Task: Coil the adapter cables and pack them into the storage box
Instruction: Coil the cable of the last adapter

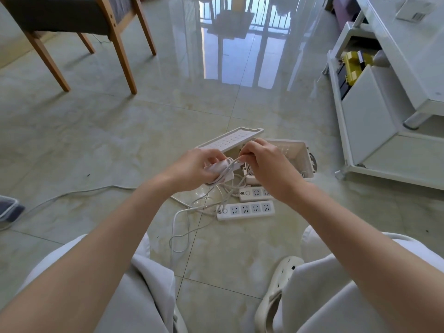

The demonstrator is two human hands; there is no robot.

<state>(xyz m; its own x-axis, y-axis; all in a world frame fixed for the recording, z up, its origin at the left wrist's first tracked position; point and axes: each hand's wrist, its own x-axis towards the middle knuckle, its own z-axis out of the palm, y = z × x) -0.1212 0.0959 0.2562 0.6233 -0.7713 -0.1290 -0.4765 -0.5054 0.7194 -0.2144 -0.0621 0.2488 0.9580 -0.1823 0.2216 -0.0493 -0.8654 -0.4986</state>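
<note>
My left hand point(195, 168) grips a white power adapter point(219, 170) with loops of its thin white cable wound around it. My right hand point(265, 162) pinches the same cable point(234, 162) just to the right of the adapter, above the floor. More loose cable point(189, 219) trails down from the adapter to the tiles. Behind my hands stands the open white storage box point(300, 152), with its perforated lid point(228, 140) leaning at its left. Part of the box's inside is hidden by my right hand.
Two white power strips point(245, 210) point(255, 193) lie on the glossy tile floor under my hands. A thicker white cord point(79, 193) runs off left. A wooden chair point(79, 27) stands far left, a white cabinet point(374, 109) right. My knees and a beige clog point(276, 292) fill the foreground.
</note>
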